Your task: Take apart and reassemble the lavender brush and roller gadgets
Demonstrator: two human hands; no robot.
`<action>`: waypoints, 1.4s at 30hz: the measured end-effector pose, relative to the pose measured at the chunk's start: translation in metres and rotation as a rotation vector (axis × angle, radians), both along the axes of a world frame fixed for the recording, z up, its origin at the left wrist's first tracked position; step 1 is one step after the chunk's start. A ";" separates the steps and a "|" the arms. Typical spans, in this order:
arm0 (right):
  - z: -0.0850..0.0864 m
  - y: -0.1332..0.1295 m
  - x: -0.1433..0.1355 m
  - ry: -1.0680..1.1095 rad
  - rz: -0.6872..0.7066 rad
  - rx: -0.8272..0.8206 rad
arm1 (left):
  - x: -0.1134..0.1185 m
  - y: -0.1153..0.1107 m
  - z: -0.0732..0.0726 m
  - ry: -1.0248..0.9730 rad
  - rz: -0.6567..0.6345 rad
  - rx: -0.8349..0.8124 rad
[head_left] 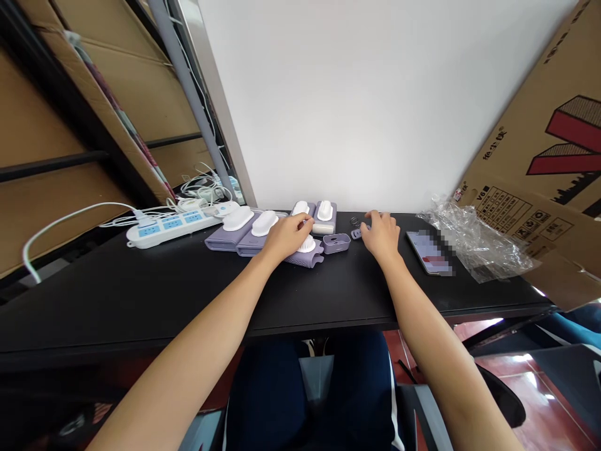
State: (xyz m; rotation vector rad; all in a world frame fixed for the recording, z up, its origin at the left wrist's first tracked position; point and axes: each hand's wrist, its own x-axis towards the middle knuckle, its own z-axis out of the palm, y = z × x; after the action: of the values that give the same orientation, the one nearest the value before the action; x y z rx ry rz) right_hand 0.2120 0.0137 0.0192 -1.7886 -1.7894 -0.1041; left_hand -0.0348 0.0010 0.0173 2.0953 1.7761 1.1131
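My left hand (290, 236) is over a row of purple pieces with white tops, its thumb and forefinger apart. Close by its thumb is a white ribbed knob (307, 245) on a purple piece with a notched edge (306, 259). I cannot tell whether they touch. Left of the hand lie flat purple pieces with white oval tops (237, 218). Behind it stands another purple block with a white knob (325, 211). My right hand (382, 235) rests on the table, fingers parted, beside a small purple part (357, 233). A hollow purple case (337, 243) lies between my hands.
A white power strip (171, 224) with cables is at the left. Dark rings (354, 221) lie near the wall. To the right are a phone (428, 252), crumpled clear plastic (474, 235) and a large cardboard box (530, 163). The black table (178, 294) has a front edge above my knees.
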 end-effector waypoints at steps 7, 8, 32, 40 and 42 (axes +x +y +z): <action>-0.002 -0.007 -0.018 -0.083 0.670 -0.139 | 0.000 -0.001 0.000 -0.023 -0.010 0.005; -0.002 -0.008 -0.019 -0.107 0.699 -0.172 | 0.000 -0.001 0.000 -0.025 -0.010 0.003; -0.003 -0.030 -0.042 -0.003 0.845 -0.158 | 0.014 -0.002 -0.003 -0.407 -0.092 0.101; -0.007 -0.030 -0.049 0.091 0.781 -0.220 | 0.016 0.010 0.001 -0.980 -0.099 0.230; -0.004 -0.029 -0.046 0.226 0.741 -0.204 | 0.010 0.013 0.001 -1.008 -0.025 0.307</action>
State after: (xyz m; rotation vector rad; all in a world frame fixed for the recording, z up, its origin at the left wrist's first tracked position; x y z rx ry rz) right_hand 0.1663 -0.0155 0.0154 -1.0935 -2.2179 0.5667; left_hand -0.0249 0.0138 0.0186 1.2126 1.1075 2.0216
